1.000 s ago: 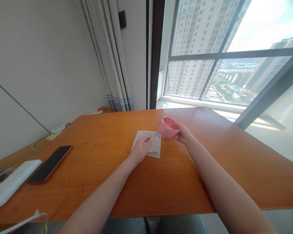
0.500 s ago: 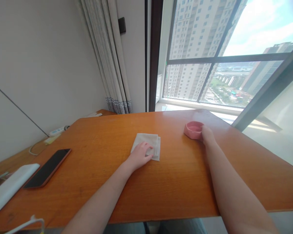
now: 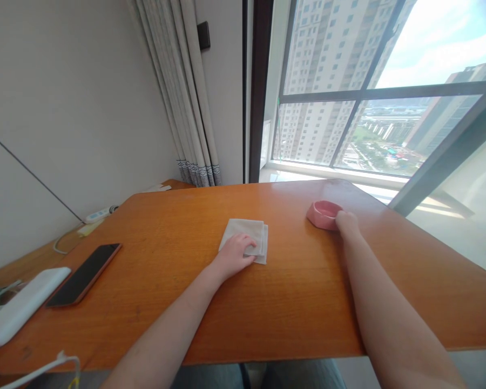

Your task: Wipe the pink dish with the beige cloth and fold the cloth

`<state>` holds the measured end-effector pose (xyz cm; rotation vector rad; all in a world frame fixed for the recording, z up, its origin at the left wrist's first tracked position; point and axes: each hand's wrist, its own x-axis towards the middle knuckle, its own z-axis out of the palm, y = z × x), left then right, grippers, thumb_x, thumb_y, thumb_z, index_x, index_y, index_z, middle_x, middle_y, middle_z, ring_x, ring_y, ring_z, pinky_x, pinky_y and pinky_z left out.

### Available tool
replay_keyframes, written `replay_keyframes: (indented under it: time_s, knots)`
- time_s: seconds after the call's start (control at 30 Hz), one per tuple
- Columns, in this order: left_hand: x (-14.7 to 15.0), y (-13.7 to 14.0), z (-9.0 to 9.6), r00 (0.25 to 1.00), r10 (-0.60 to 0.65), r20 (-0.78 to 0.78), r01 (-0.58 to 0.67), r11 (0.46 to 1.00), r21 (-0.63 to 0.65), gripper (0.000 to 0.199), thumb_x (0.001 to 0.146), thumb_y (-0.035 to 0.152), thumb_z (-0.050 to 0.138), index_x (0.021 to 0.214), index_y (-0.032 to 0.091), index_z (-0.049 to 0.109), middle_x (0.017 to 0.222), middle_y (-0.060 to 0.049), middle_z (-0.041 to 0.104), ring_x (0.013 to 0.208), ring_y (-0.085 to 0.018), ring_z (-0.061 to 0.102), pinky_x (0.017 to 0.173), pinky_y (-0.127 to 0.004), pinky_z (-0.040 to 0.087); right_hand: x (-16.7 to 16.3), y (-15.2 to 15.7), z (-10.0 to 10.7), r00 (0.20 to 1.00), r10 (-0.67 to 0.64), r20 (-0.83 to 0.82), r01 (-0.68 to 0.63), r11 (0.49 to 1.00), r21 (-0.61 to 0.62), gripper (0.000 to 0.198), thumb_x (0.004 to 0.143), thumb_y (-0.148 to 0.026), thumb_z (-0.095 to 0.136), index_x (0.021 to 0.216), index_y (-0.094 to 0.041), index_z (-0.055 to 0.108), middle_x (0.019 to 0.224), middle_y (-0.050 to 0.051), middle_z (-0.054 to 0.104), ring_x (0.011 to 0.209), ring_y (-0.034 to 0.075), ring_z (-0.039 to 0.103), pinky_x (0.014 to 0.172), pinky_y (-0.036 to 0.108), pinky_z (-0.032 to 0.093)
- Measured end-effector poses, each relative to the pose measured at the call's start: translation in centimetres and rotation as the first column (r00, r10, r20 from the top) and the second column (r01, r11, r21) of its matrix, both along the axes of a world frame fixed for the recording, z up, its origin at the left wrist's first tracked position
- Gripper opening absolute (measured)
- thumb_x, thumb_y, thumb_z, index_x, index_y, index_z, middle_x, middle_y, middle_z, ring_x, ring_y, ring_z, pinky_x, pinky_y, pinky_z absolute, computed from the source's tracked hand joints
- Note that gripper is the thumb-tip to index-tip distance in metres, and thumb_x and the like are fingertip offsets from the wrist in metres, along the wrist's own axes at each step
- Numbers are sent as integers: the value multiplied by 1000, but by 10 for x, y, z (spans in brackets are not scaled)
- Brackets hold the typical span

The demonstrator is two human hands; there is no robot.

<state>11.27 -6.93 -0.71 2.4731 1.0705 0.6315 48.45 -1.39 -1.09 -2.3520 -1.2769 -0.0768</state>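
Note:
A folded pale grey cloth (image 3: 260,233) lies on the wooden table in the middle of the view. My left hand (image 3: 235,255) rests on top of its near part, fingers loosely bent and the thumb apart from them. To the right, a pink faceted bowl (image 3: 323,217) with a round hollow sits upright on the table. My right hand (image 3: 347,222) grips the bowl's right side, its fingertips partly hidden by the rim and the hand itself. I see nothing inside the part of the hollow that shows.
A dark-screened phone (image 3: 85,274) and a white oblong device (image 3: 26,305) lie on the table's left side. A white cable (image 3: 44,370) loops at the near left edge. Behind the table's left edge is a power strip (image 3: 99,214). A large window stands beyond the table (image 3: 178,324).
The view has shifted slightly. Both hands, the cloth and the bowl keep nearly the same places on the table.

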Motion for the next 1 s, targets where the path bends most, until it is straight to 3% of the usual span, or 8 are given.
replay_keyframes:
  time_s: [0.2,0.3,0.47,0.67,0.73,0.83,0.93,1.0]
  knots:
    - [2,3,-3,988,77,131,-69,995,-66,8,78,25,53,80,19,59,88,-4,63,86,-18,57,80,-30,44,-35,-12,20,988,-139,-71,152,960,235,61,87,-31,29,143,-7,22,141,26,32,130,36,32,99,60,27]
    - [4,9,-6,912,221,345,-151,964,-220,12,79,30,53,79,19,57,82,-2,62,80,-17,57,77,-29,45,-91,-20,40,989,147,-17,-112,818,564,60,87,-29,31,144,-14,17,141,18,32,129,30,33,103,54,27]
    - [-6,29,-10,273,574,772,-306,813,-496,14,80,32,48,86,19,50,83,-1,59,78,-14,56,74,-27,46,-210,-53,29,672,741,8,-712,643,283,45,87,-28,36,131,-16,42,126,13,51,111,22,50,95,36,40]
    - [-41,43,7,-199,613,765,-491,613,-619,19,80,21,42,99,22,44,101,-3,56,95,-15,56,90,-34,43,-240,-68,-2,603,798,-25,-788,590,-174,42,84,-31,45,122,-15,51,138,14,43,128,29,34,107,49,19]
    - [-47,37,18,-138,519,843,-671,577,-465,28,83,20,40,111,23,42,123,-7,49,113,-16,49,101,-35,36,-228,-62,2,617,787,4,-769,604,-208,37,81,-24,45,116,-16,54,132,13,48,125,27,38,106,49,19]
    - [-41,22,28,384,356,852,-743,667,55,36,87,24,39,123,23,39,137,-9,40,127,-17,39,109,-36,25,-217,-55,13,654,755,45,-727,643,-241,33,78,-19,46,109,-16,57,122,12,56,116,25,46,100,41,28]
    - [-25,13,19,891,294,346,-398,872,283,36,90,31,37,124,23,44,137,-9,45,129,-20,38,113,-44,15,-217,-56,24,716,691,100,-644,709,-286,26,81,-20,44,99,-15,62,106,13,63,102,24,56,88,35,36]
    - [-17,13,6,957,289,-36,-282,950,136,42,91,39,35,129,24,43,144,-10,39,135,-24,30,112,-52,10,-217,-59,29,767,624,151,-561,766,-315,29,86,-24,39,93,-13,65,99,15,65,95,25,59,83,35,37]
